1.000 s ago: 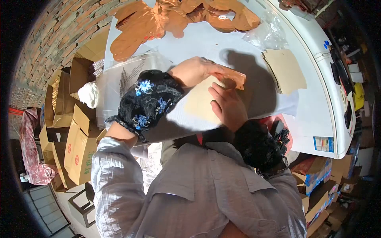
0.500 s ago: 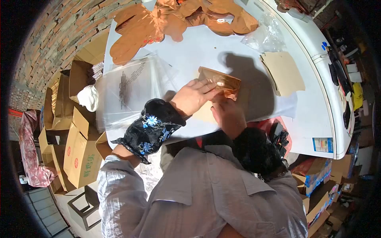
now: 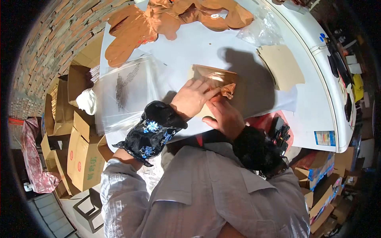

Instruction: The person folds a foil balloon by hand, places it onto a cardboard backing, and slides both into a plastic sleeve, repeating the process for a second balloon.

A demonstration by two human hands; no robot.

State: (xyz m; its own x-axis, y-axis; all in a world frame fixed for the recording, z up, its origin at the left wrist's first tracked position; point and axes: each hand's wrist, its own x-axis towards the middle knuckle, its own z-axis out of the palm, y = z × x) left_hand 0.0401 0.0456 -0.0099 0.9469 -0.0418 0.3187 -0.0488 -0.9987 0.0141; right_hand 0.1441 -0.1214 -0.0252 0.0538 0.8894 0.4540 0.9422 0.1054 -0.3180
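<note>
A shiny copper-coloured foil piece [image 3: 216, 76], crumpled at its right end, lies on a tan card [image 3: 239, 104] on the white table. My left hand [image 3: 193, 96] rests at the foil's lower left edge, its fingers over it. My right hand [image 3: 226, 116] is just below the foil, its fingertips close to those of my left hand and its thumb spread out to the left. Whether the fingertips pinch the foil is hidden where the hands meet.
Large copper foil shapes [image 3: 160, 20] cover the table's far side. Clear plastic bags [image 3: 133, 85] lie at the left, tan cards [image 3: 279, 66] and a crumpled clear bag [image 3: 264, 27] at the right. Cardboard boxes [image 3: 83, 154] stand left of the table [image 3: 305, 115].
My right thumb has come away from the foil and spread leftward. More of the foil's crumpled end shows. The whole view has shifted slightly.
</note>
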